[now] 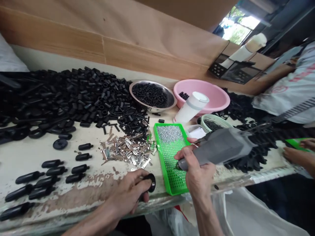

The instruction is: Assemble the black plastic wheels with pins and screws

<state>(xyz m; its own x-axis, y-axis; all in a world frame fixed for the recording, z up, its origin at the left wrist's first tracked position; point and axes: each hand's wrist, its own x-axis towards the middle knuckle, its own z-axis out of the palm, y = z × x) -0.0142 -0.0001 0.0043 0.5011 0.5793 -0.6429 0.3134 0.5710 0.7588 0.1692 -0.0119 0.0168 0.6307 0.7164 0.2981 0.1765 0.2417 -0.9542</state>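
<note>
My left hand (130, 193) is closed around a black plastic part with a round end (150, 182), held near the table's front edge. My right hand (195, 167) grips a grey electric screwdriver (219, 148), its tip pointing down at the green perforated tray (172, 170). A heap of small silver screws (169, 133) lies at the tray's far end. A pile of small shiny metal pieces (128, 149) sits just left of the tray.
A large heap of black tubes (69, 98) covers the left back. Finished black parts (46, 180) lie in rows at the front left. A steel bowl (152, 95), pink basin (204, 95) and white bottle (190, 108) stand behind. Another person's hands (297, 154) work at the right.
</note>
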